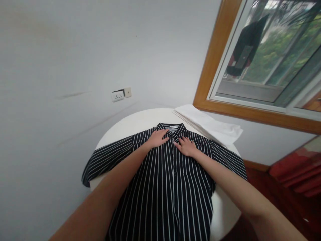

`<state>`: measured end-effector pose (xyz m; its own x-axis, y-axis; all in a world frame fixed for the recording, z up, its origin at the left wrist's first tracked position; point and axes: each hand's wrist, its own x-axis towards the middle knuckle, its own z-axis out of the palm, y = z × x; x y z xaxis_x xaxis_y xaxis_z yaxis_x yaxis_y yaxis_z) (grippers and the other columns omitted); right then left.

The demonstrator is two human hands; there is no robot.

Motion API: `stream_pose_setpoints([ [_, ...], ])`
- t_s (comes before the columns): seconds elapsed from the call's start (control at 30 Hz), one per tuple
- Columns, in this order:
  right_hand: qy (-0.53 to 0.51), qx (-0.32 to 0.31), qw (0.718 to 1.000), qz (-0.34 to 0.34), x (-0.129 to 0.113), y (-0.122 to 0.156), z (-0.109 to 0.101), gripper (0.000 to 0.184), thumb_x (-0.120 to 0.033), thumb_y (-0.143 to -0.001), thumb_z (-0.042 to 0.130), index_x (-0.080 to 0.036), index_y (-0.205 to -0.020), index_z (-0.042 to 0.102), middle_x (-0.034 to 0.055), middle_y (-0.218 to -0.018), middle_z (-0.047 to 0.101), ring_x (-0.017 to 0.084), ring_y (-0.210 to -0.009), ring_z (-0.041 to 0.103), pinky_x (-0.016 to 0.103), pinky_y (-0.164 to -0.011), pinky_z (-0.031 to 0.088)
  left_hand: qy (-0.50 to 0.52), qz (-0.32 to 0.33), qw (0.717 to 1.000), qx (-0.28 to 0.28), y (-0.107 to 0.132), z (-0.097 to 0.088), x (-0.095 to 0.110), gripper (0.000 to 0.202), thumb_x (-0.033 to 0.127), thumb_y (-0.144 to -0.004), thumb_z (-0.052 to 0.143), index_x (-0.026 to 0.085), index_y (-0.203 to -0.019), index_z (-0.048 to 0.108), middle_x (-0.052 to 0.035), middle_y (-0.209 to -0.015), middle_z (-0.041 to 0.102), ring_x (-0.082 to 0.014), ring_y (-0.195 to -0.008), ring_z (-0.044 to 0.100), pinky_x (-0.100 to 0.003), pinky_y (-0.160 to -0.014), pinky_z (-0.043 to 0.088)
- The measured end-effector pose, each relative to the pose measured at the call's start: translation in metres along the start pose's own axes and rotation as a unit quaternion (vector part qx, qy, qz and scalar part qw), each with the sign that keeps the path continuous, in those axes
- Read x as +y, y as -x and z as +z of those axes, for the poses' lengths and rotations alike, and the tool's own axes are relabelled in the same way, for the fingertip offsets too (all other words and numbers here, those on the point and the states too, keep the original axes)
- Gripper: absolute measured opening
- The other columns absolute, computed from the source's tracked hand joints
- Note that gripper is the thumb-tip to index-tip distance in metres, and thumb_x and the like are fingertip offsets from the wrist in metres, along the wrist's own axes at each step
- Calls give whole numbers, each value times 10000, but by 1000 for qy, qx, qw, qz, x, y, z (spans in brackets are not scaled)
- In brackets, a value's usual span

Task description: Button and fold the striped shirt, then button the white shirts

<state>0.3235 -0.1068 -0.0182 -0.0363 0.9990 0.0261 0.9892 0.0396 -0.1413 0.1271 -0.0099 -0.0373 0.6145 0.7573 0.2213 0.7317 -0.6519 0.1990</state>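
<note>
A black shirt with white stripes (160, 180) lies front side up, its collar at the far end and both sleeves spread outward. The left sleeve hangs past the edge of the round white table (135, 120). My left hand (157, 138) rests flat on the shirt just below the collar, fingers stretched out toward the middle. On the other side of the button placket, my right hand (186, 146) lies on the upper chest with its fingers spread. Neither hand grips the cloth.
A folded white cloth (210, 124) lies at the table's far right, partly under the window frame (213, 60). White wall with a socket (117, 96) stands behind the table. Red fabric (298, 170) hangs at the right above a dark red floor.
</note>
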Motion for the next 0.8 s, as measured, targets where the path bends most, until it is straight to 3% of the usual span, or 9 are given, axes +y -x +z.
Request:
stream_pose_setpoints([
  [0.07, -2, 11, 1000, -8, 1, 0, 11, 730, -666, -886, 102, -236, -1444, 292, 95, -1521, 228, 295, -1395, 170, 566, -1085, 126, 0, -1, 1000, 8, -7, 2, -7, 522, 426, -931, 295, 237, -1417, 316, -56, -1455, 387, -191, -1333, 353, -409, -1110, 245],
  [0.17, -3, 11, 999, -49, 8, -8, 15, 738, -692, -872, 120, -261, -1451, 271, 70, -1532, 202, 254, -1412, 124, 531, -1110, 59, -21, 8, 1000, -8, -6, 5, -7, 479, 395, -939, 263, 248, -1377, 389, -46, -1473, 356, -209, -1362, 302, -450, -1119, 208],
  [0.3, -10, 5, 995, -104, 21, -11, 10, 719, -681, -878, 198, -245, -1439, 306, 74, -1525, 225, 252, -1408, 141, 511, -1117, 68, -35, -17, 998, -43, -1, -1, 0, 497, 417, -935, 266, 238, -1387, 370, -66, -1504, 286, -253, -1386, 240, -518, -1112, 178],
  [0.43, -25, 14, 988, -152, 29, -1, -2, 628, -614, -911, 248, -220, -1359, 446, 91, -1459, 365, 260, -1345, 298, 466, -1093, 195, -1, -61, 995, -78, -10, -17, 11, 399, 323, -882, 409, 258, -1266, 495, -49, -1376, 486, -226, -1269, 425, -402, -1053, 327],
  [0.53, -30, 68, 988, -132, 19, -3, -20, 551, -524, -951, 241, -176, -1091, 645, 121, -1184, 598, 229, -1130, 517, 361, -989, 341, 15, -157, 987, 11, -16, -19, 23, 300, 244, -871, 402, 240, -1127, 560, -59, -1157, 622, -227, -1096, 538, -381, -927, 419],
  [0.6, -27, 121, 986, -110, 4, -13, -31, 479, -464, -957, 298, -159, -943, 668, 118, -991, 640, 214, -1001, 564, 319, -913, 382, -2, -194, 976, 97, -14, -14, 31, 277, 182, -862, 389, 217, -1080, 556, -78, -1086, 631, -244, -1058, 534, -402, -887, 420],
  [0.7, -35, 147, 984, -96, -22, -30, -34, 244, -307, -918, 447, -159, -968, 635, 98, -974, 622, 197, -946, 571, 284, -838, 408, -29, -164, 973, 158, -6, -4, 36, 267, 121, -838, 402, 213, -1040, 552, -81, -1040, 621, -257, -1043, 507, -419, -879, 401],
  [0.8, -48, 101, 992, -59, -36, -37, -24, 257, -284, -834, 580, -131, -1040, 599, 119, -1026, 600, 210, -924, 582, 302, -819, 427, -46, -132, 975, 175, 1, -1, 33, 222, 141, -826, 460, 215, -1004, 568, -81, -1001, 601, -274, -1035, 487, -431, -882, 395],
])
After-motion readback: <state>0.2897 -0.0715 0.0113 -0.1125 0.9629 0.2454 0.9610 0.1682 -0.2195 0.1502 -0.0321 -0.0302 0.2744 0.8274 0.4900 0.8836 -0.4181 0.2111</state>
